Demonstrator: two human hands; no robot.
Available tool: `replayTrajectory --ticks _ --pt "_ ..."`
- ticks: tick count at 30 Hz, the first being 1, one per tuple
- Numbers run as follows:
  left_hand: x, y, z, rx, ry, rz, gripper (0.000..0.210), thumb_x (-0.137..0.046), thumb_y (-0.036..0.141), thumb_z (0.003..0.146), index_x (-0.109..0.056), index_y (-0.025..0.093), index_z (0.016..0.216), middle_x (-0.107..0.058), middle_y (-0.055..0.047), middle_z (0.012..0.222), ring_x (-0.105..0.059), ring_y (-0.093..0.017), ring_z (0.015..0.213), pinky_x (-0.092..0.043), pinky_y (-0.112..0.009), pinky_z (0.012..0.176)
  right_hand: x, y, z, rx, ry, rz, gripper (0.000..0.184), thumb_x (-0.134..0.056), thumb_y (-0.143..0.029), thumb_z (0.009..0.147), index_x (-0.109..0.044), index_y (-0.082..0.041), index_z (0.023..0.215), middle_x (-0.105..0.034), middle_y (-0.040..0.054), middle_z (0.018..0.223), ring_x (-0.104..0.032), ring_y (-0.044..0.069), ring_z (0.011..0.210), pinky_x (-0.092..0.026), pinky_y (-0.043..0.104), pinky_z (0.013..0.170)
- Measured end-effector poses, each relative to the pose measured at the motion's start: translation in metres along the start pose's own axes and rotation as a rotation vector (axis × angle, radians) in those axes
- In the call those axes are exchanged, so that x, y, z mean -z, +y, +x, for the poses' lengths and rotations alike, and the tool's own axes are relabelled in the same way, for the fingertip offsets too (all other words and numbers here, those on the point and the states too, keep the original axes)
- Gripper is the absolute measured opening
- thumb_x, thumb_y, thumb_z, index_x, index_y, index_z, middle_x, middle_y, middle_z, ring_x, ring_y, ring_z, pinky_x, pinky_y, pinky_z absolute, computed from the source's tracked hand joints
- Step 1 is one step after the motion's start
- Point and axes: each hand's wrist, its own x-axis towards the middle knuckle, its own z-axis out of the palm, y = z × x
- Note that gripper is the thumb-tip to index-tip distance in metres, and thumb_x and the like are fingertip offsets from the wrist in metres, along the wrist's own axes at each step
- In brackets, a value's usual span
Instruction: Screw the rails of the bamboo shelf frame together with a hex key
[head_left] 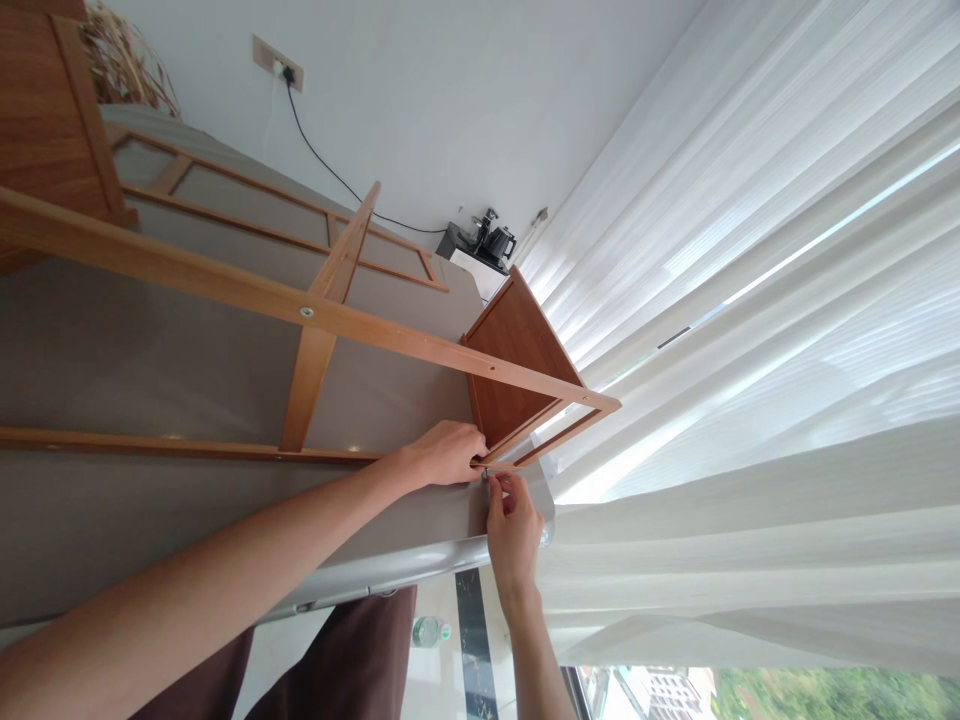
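A wooden shelf frame lies on its side on the grey tabletop, with slim rails, a crosspiece and a brown end panel. My left hand is closed around the frame's lower rail, close to where it meets the end panel. Just below that corner, my right hand pinches a small metal fastener against the rail's outer side. Fingers hide most of the fastener, so its exact kind does not show. Round metal screw heads sit in the upper rail.
A separate slatted wooden frame lies farther back on the table. At upper left stands a larger wooden panel. Beyond the table are a black kettle and a white curtain. On the floor is a plastic bottle.
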Motion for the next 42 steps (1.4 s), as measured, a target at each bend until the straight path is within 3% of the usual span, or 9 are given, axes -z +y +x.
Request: replayTrajectory --ticks 5,10,16,20,31,38,42 --pt "-0.001 0.0 0.001 0.001 -0.001 -0.006 0.018 -0.064 0.027 0.084 -0.066 0.02 0.067 -0.076 -0.004 0.084 -0.071 -0.022 0.082 -0.043 -0.028 0.064 -0.001 -0.007 0.0 0.02 -0.024 -0.007 0.038 -0.049 -0.058 0.095 -0.067 -0.024 0.093 -0.074 0.0049 0.086 -0.062 0.018 0.063 -0.042 0.028 0.063" --pt "-0.003 -0.002 0.0 0.004 0.002 -0.013 0.017 -0.065 0.027 0.083 -0.067 0.02 0.067 -0.076 -0.004 0.083 -0.071 -0.022 0.08 -0.043 -0.029 0.063 0.003 0.001 0.01 -0.114 -0.048 0.086 0.04 -0.055 -0.061 0.093 -0.064 -0.022 0.095 -0.074 0.0024 0.079 -0.057 0.013 0.044 -0.04 0.026 0.047" --pt "-0.003 -0.002 0.0 0.006 0.009 -0.004 0.018 -0.064 0.029 0.086 -0.07 0.02 0.071 -0.077 -0.005 0.087 -0.071 -0.022 0.08 -0.042 -0.029 0.063 0.007 0.017 0.017 -0.186 -0.11 0.214 0.048 -0.06 -0.068 0.087 -0.062 -0.02 0.088 -0.072 0.0029 0.069 -0.058 0.014 0.042 -0.038 0.024 0.039" --pt "-0.005 -0.002 0.001 0.009 0.005 -0.003 0.017 -0.064 0.029 0.085 -0.07 0.02 0.072 -0.078 -0.004 0.086 -0.071 -0.022 0.08 -0.042 -0.03 0.063 0.006 0.015 0.009 -0.16 -0.097 0.208 0.046 -0.059 -0.067 0.09 -0.061 -0.021 0.089 -0.069 0.0001 0.062 -0.06 0.015 0.045 -0.041 0.024 0.043" --pt "-0.001 0.0 0.0 -0.004 0.001 0.005 0.018 -0.063 0.025 0.084 -0.065 0.02 0.067 -0.076 -0.003 0.084 -0.07 -0.021 0.081 -0.041 -0.029 0.063 -0.001 0.006 0.001 -0.003 0.029 -0.071 0.037 -0.051 -0.056 0.097 -0.065 -0.022 0.095 -0.074 0.0022 0.079 -0.062 0.016 0.052 -0.042 0.027 0.056" --pt "0.0 0.0 0.001 -0.004 -0.011 -0.007 0.022 -0.063 0.029 0.086 -0.064 0.02 0.066 -0.075 -0.003 0.082 -0.069 -0.02 0.077 -0.04 -0.029 0.061 -0.005 0.0 -0.005 0.103 -0.017 -0.141 0.043 -0.043 -0.056 0.099 -0.07 -0.023 0.097 -0.074 0.0074 0.085 -0.066 0.022 0.069 -0.041 0.029 0.062" --pt "0.0 0.0 0.001 0.0 -0.012 -0.009 0.019 -0.064 0.027 0.084 -0.065 0.02 0.066 -0.075 -0.003 0.082 -0.069 -0.021 0.078 -0.04 -0.029 0.061 -0.003 -0.002 0.001 0.06 -0.02 -0.093 0.04 -0.045 -0.056 0.098 -0.069 -0.023 0.098 -0.074 0.0065 0.087 -0.065 0.019 0.064 -0.043 0.028 0.061"
